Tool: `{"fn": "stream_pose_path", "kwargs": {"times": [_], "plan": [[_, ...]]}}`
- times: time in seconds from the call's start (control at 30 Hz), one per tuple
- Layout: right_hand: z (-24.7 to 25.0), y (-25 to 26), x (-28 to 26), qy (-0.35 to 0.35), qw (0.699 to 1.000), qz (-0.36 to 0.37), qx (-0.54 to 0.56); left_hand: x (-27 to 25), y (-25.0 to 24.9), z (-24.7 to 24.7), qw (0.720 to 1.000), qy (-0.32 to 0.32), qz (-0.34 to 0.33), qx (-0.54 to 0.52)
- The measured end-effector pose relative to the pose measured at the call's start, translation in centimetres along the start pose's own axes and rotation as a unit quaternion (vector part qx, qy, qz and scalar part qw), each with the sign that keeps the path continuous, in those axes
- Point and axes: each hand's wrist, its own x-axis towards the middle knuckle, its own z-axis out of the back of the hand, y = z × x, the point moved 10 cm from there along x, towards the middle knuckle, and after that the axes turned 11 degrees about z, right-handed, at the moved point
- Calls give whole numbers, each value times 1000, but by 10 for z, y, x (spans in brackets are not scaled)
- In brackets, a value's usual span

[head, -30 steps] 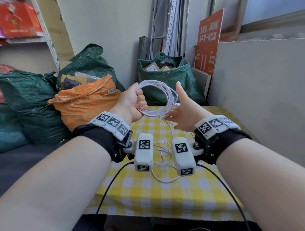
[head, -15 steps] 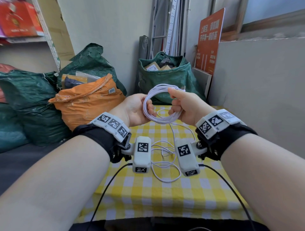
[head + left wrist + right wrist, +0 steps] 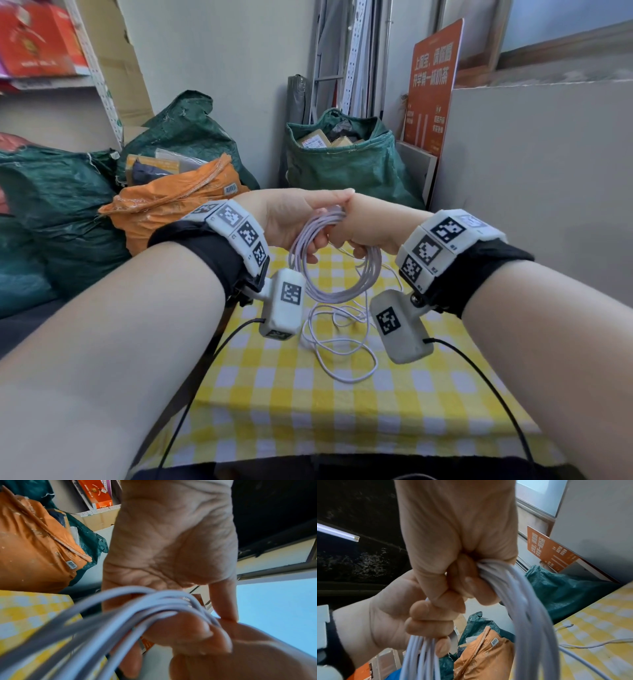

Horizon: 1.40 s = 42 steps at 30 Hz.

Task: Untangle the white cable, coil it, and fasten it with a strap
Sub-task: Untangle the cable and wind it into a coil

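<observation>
We were coiling the white cable (image 3: pixel 337 270). Our left hand (image 3: pixel 291 219) and right hand (image 3: pixel 370 229) met above the tabletop (image 3: pixel 342 418), fingers (image 3: pixel 426 624) curled round the loops. The loose rest (image 3: pixel 337 346) lay below and needs winding next. We saw no strap. Bags (image 3: pixel 342 164) stood behind.

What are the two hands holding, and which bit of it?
Both hold the white cable. The left hand and right hand grip the top of its coiled loops, side by side; the rest hangs down, with loose cable on the table.
</observation>
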Motion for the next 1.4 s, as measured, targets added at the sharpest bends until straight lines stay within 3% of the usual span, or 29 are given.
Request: {"fn": "stream_pose_path", "kwargs": {"times": [0.13,0.27,0.37,0.53,0.63,0.77,0.87,0.97,1.13,1.3,1.4], "plan": [[-5,4,-3,20,1000,14,1,-6,2,-8,997,77,0,-20],[-4,3,-4,6,999,33,37,-15,0,-18,995,95,-25,-7],[7,-8,-3,-64,992,32,107,-17,-6,-16,993,85,-55,-57],[23,-28,-14,-166,953,19,252,-16,-14,-6,982,59,-109,-145],[26,-22,-13,-184,966,28,178,-16,-12,-10,980,74,-108,-150],[24,-7,-11,-152,985,61,53,-17,-3,-18,987,103,-69,-103],[20,-3,-11,-133,988,79,28,-19,1,-21,988,108,-67,-84],[20,-3,-11,-160,982,95,44,-21,0,-26,982,122,-78,-120],[25,-32,-10,-193,950,57,237,-25,-13,-15,948,145,-151,-239],[11,-46,-10,-159,885,-5,437,-29,-19,-4,906,181,-223,-312],[8,-48,-9,-161,856,-28,490,-24,-16,-5,900,181,-235,-319]]}}
